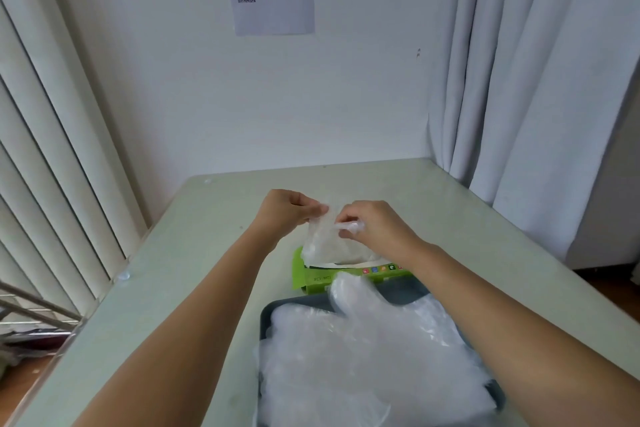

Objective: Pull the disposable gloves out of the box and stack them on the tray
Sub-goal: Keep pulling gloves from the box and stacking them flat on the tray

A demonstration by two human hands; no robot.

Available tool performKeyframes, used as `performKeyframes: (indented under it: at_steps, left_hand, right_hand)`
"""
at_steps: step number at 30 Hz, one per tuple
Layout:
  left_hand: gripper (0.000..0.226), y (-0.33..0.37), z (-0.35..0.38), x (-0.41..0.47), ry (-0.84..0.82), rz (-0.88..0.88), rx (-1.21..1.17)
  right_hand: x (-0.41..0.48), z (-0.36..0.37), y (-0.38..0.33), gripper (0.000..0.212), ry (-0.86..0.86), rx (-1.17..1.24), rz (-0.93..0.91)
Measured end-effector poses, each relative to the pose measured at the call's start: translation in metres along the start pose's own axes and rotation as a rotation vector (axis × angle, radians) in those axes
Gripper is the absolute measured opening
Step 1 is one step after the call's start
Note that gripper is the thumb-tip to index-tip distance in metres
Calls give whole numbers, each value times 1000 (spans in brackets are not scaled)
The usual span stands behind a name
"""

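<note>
My left hand [289, 213] and right hand [375, 224] are close together above the far part of the bench [194, 253]. Each pinches the top edge of one clear glove [323, 244] between thumb and fingertips. The right one also has a twisted bit of film bunched under its fingers.

The glove hangs straight below both hands, its long axis roughly upright and its lower end inside the opening of the green box [299, 270]. It is only partly out, so I judge the next move is a lift to free it, then a carry back toward me. Neither hand is nearer the glove; both have it.

The box lies flat just beyond the far rim of the dark tray [266, 317], which sits closer to me, partly under my right forearm. On the tray is a loose pile of gloves [363, 357], crumpled rather than neat. The fingers of the top one reach over the far rim toward the box. I cannot tell how many remain in the box.
</note>
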State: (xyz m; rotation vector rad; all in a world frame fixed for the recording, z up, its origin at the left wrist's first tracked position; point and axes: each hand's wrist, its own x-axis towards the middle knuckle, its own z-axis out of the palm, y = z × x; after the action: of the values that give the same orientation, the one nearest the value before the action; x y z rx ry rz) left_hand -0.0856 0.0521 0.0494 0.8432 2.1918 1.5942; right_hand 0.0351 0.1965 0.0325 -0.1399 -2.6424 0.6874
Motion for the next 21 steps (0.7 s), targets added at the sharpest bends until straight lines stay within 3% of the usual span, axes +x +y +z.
performKeyframes:
  at_steps: [5,8,13,16,19,21]
  left_hand:
    - [15,-5,-12,2,35,-19,-120]
    - [13,-2,-21,2,24,22,-138]
    - [14,19,-30,3,68,118,-221]
    - [21,39,-36,4,130,168,-311]
    - [24,54,-42,2,168,221,-326]
    - [23,62,-47,-3,222,229,-379]
  right_hand:
    - [4,8,18,12,-120,-283,79]
    - [0,10,29,33,-206,-381,227]
    - [2,16,33,38,-224,-352,323]
    - [8,17,28,30,-262,-314,390]
    - [10,6,17,17,-252,-222,339]
    - [9,-11,4,63,-306,-251,304]
